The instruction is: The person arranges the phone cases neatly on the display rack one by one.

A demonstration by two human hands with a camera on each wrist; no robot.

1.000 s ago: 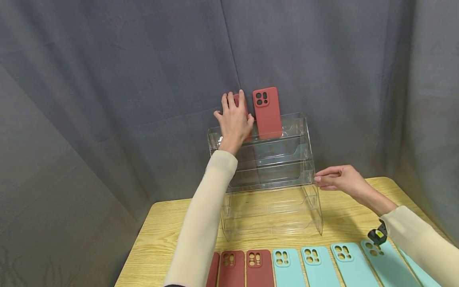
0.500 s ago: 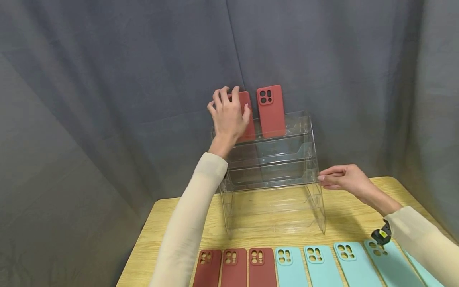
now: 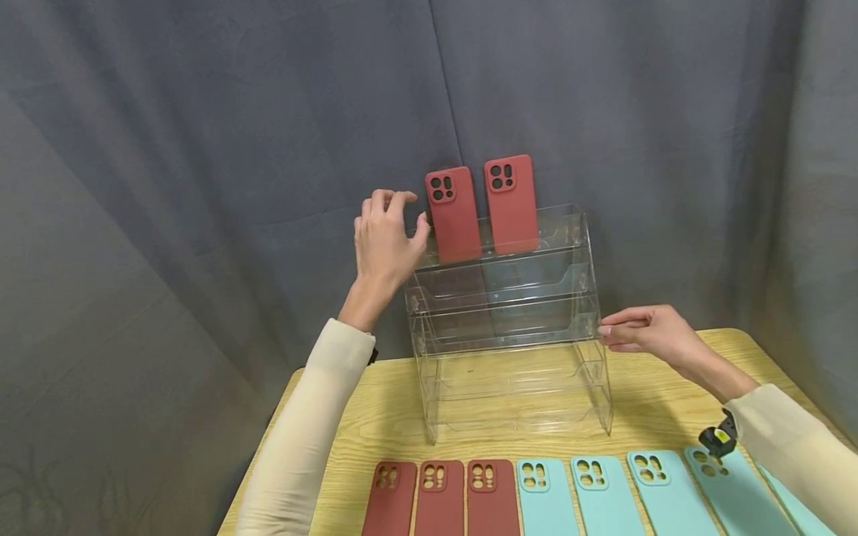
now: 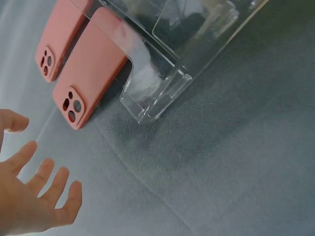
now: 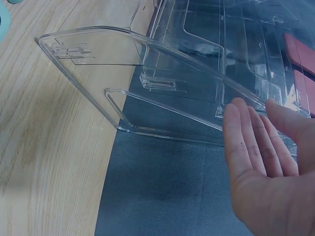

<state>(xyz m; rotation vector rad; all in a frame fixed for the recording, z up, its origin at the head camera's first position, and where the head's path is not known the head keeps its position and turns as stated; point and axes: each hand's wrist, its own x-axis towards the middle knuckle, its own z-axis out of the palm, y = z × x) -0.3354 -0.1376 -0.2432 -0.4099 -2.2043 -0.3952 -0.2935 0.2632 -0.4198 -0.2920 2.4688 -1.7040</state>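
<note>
My left hand (image 3: pixel 383 249) is held in the air left of the rack's top tier, its fingers bent and spread around nothing. Just right of it, a red phone case (image 3: pixel 456 216) stands upright in the top tier of a clear acrylic display rack (image 3: pixel 516 342). Beside that case, a second red phone case (image 3: pixel 512 205) also stands upright with its camera cutouts at the top. At the rack's right side, my right hand (image 3: pixel 657 336) keeps its fingers nearly straight, fingertips at the clear side panel (image 5: pixel 172 98). Whether they press on it is hard to tell.
Three dark red phone cases (image 3: pixel 440 499) lie in a row along the front of the wooden table (image 3: pixel 375 402). Several turquoise phone cases (image 3: pixel 606 499) continue that row to the right, partly under my right sleeve. A grey curtain (image 3: pixel 268 149) hangs close behind the rack.
My left hand has let go of the left red case and moved left and down, uncovering it. The case stays standing. My right hand remains at the rack's side.
</note>
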